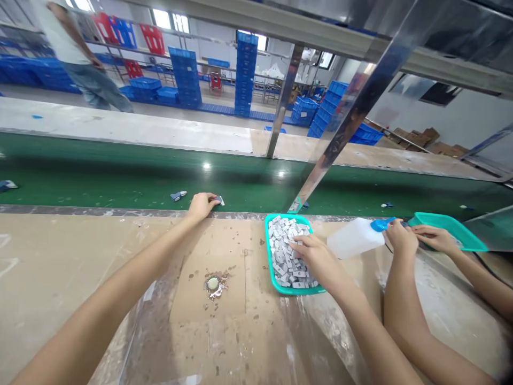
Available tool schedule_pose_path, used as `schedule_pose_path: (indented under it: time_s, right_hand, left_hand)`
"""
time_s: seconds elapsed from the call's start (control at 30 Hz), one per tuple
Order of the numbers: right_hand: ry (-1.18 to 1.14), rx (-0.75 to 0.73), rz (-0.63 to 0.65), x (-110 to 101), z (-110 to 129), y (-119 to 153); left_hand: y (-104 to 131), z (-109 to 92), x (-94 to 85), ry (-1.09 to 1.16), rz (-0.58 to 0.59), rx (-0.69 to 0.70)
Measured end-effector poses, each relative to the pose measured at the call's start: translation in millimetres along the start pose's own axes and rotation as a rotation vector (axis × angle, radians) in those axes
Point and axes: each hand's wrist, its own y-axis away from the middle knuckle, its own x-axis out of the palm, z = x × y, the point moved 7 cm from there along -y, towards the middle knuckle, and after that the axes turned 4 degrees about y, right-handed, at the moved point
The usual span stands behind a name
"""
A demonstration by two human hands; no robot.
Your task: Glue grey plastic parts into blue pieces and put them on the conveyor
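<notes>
My left hand [202, 206] reaches over the near edge of the green conveyor belt [248, 195]. Its thumb and fingers pinch a small dark-blue and white part [219, 200], just above or on the belt. A similar part [178, 195] lies on the belt to its left. On the right, my right hand [316, 258] dips into a teal basket [270, 256] heaped with small grey-white plastic pieces [284, 262]. Its fingertips touch the pieces and look slightly apart. Whether a piece sits between them is hard to make out.
A round metal pot of pale material [213, 284] stands amid spatters on cardboard [232, 315]. Right of the basket, a co-worker's hands [402, 238] work near a white bottle with blue cap [352, 238] and another teal basket [452, 222]. A metal post [336, 139] slants behind my basket.
</notes>
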Motion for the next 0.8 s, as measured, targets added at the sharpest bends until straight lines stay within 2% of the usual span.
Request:
schedule_pose_path:
  time_s: [0.07,0.13,0.23,0.33,0.43,0.57,0.7,0.8]
  right_hand:
    - [0.018,-0.063,-0.009,4.2,4.1,0.5]
    - [0.017,-0.102,-0.053,3.7,4.9,4.4]
    - [-0.040,-0.105,-0.107,1.2,0.5,13.5]
    - [-0.145,-0.053,-0.081,4.0,-5.8,20.2]
    - [-0.225,0.044,-0.004,13.3,-12.9,21.9]
    - [-0.202,0.106,-0.010,16.8,-18.9,19.1]
    - [-0.096,0.048,-0.048,2.0,-10.6,15.6]
    - [-0.125,0.039,-0.101,-20.8,3.7,17.5]
  left_hand:
    - [6.1,6.2,-10.0,-0.092,-0.080,0.021]
    - [14.7,18.5,-29.5,-0.178,-0.196,0.002]
    - [28.1,48.4,-68.2,-0.287,-0.393,-0.114]
    - [33.7,81.4,-97.0,-0.341,-0.456,-0.239]
    - [31.0,104.5,-110.6,-0.334,-0.424,-0.294]
    - [27.3,116.2,-119.6,-0.268,-0.422,-0.299]
    - [24.9,119.4,-128.5,-0.140,-0.468,-0.292]
    - [23.7,120.7,-137.8,0.014,-0.528,-0.304]
